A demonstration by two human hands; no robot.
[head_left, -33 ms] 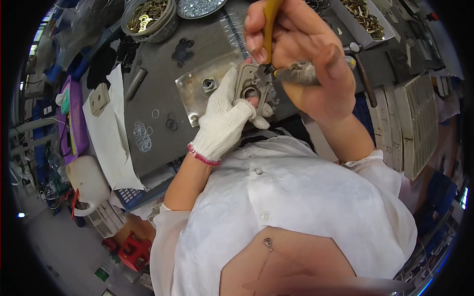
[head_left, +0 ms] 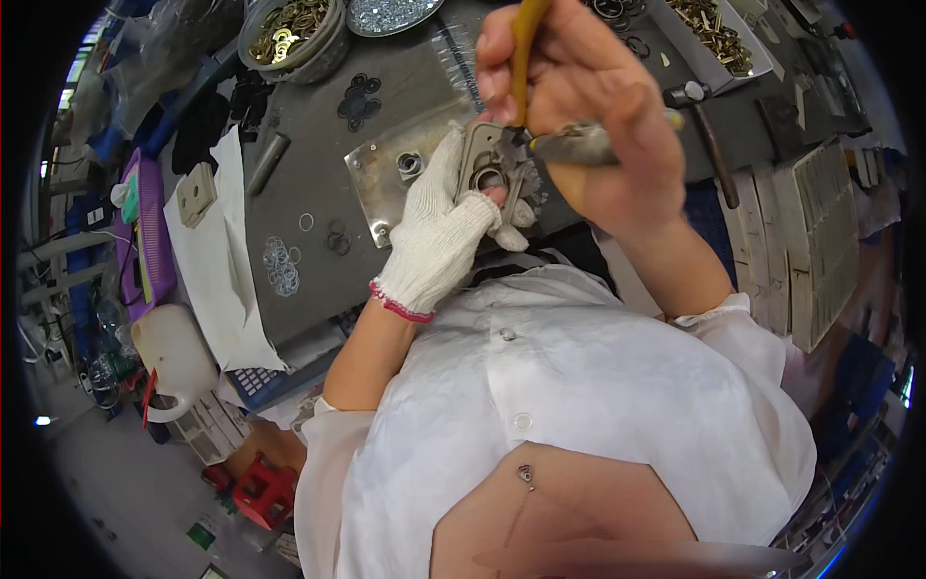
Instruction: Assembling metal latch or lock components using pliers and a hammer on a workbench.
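Note:
My left hand [head_left: 429,227], in a white knit glove with a red cuff edge, grips a grey metal housing [head_left: 475,154] that has a round bore. Bare fingertips poke out of the glove beside the part. My bare right hand [head_left: 627,164] is wrapped around a pair of pliers [head_left: 524,72]. One handle is yellow; the other looks worn or wrapped in something grey. The pliers' dark jaws are at the housing's upper right, above the bore. Whether the tips hold a small ring cannot be made out. Left of the housing lies a metal plate [head_left: 371,193] with a raised round fitting [head_left: 409,164].
A hammer [head_left: 714,159] lies right of my right hand. Clear rings [head_left: 281,270] and black rings [head_left: 358,101] lie on the grey mat. Behind are a tub [head_left: 333,43] and a white box [head_left: 762,66], both with brass-coloured parts. A purple basket [head_left: 159,256] and jug [head_left: 174,338] stand left.
My right hand and the pliers have shifted slightly to the left, and the grey handle sits a little closer in. The left hand still holds the housing in the same place.

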